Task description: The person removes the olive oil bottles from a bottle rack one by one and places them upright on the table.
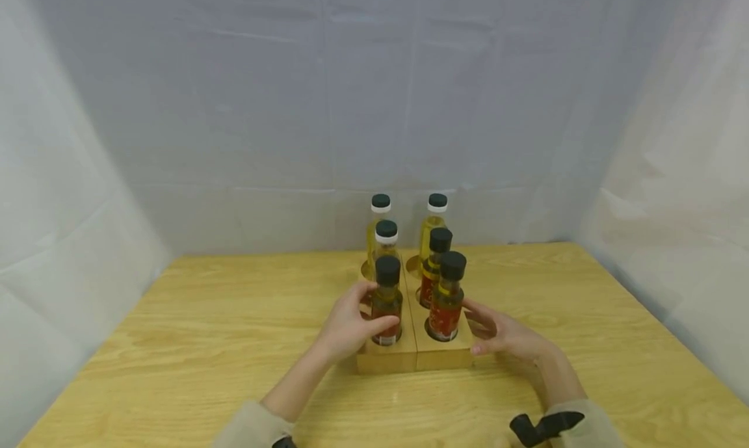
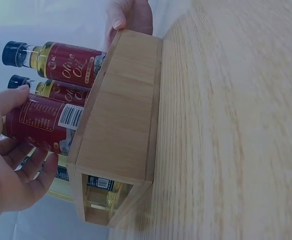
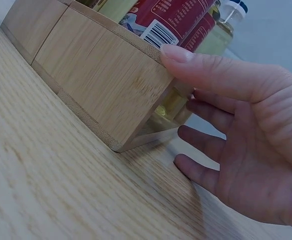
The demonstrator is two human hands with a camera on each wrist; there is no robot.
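A bamboo rack (image 1: 386,362) of two blocks side by side holds several upright oil bottles in round holes. My left hand (image 1: 348,324) grips the front-left olive oil bottle (image 1: 387,282), which has a black cap and a red label, thumb on the near side and fingers round the far side. In the left wrist view its label (image 2: 38,120) shows a barcode, and its base sits in the rack. My right hand (image 1: 509,334) is at the rack's right end, thumb at its front corner, other fingers loosely bent beside it. Nearest it stands another red-labelled olive oil bottle (image 1: 447,311).
Behind are a third red-labelled bottle (image 1: 430,276) and pale oil bottles with dark green and white caps, such as the back-right one (image 1: 434,230). The rack stands on a wood-grain table (image 1: 205,344). White sheeting (image 1: 281,142) rises behind and on both sides.
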